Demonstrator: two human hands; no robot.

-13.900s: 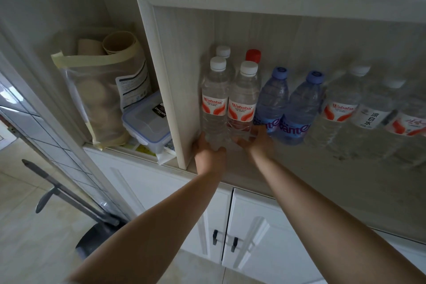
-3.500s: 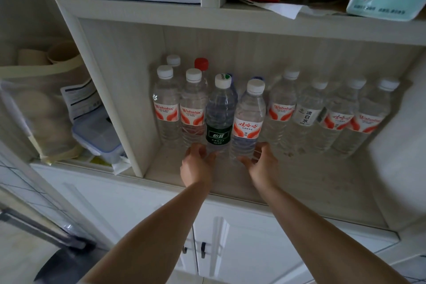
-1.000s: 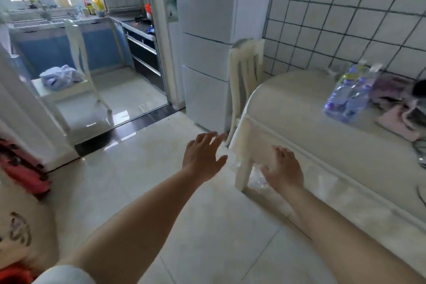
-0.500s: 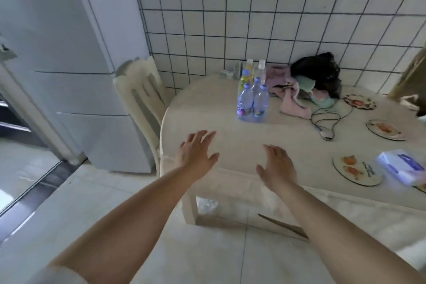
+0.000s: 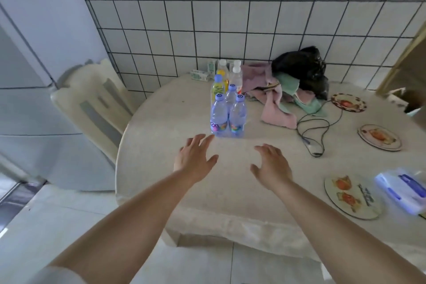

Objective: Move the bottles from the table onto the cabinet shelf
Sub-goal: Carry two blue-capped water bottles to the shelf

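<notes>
Bottles (image 5: 227, 108) are standing upright in a tight cluster toward the back of the table (image 5: 161, 187), while the left hand (image 5: 194, 161) and right hand (image 5: 272, 166) are hovering just short, fingers spread and holding nothing, apparently for a two-handed pickup.

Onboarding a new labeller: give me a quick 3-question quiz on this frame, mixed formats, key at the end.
1. True or false: the left hand already grips a bottle.
2. Multiple choice: the two blue-capped bottles nearest the hands stand A) on the chair, B) upright on the table, C) lying on the floor.
3. Fill in: the black cable lies between the pink cloth and a decorated ____.

Key:
1. False. Both the left and the right hand are open above the table, holding nothing.
2. B.
3. Plate.
</notes>
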